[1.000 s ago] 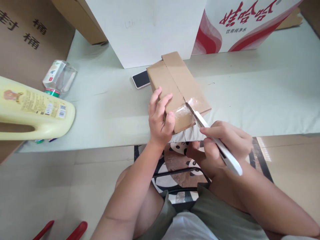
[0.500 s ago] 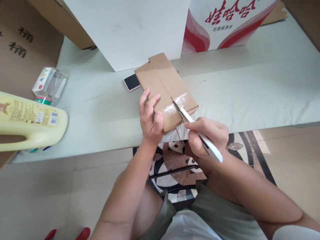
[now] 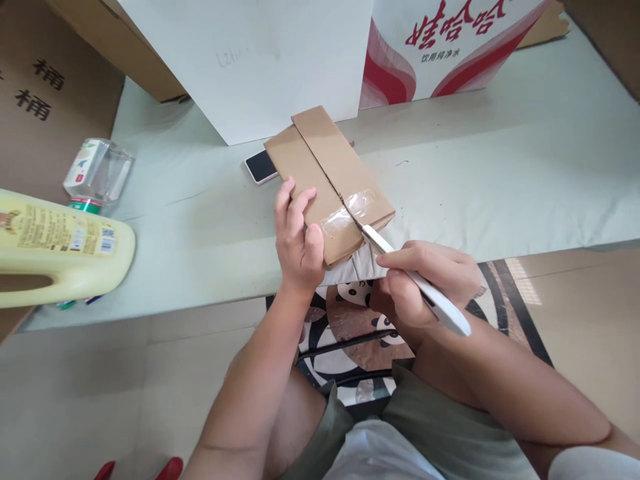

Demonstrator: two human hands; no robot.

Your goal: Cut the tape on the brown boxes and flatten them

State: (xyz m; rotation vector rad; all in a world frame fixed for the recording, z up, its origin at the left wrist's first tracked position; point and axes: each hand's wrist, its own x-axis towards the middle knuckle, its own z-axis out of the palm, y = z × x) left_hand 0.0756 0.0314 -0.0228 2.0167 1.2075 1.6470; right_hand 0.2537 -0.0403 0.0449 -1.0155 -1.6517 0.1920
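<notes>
The right hand point(image 3: 440, 270) grips a slim white-handled utility knife point(image 3: 453, 316), index finger stretched along it, blade at the clear-taped seam of a small brown cardboard box point(image 3: 345, 167) just beyond. The left hand point(image 3: 299, 243) braces the box's near-left side, fingers spread over the top. Beneath lies a table point(image 3: 500, 173) covered in pale green cloth; below the hands, a panda-patterned mat point(image 3: 345, 333). The box partly hides a dark-screened phone point(image 3: 259, 167) beyond the left hand; farther left, the frame cuts off a pale-yellow plastic jug point(image 3: 95, 257). The blade's tip is indistinct.

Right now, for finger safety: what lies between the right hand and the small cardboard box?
A white knife, in the head view: gripped by the right hand and touching the box.
</notes>
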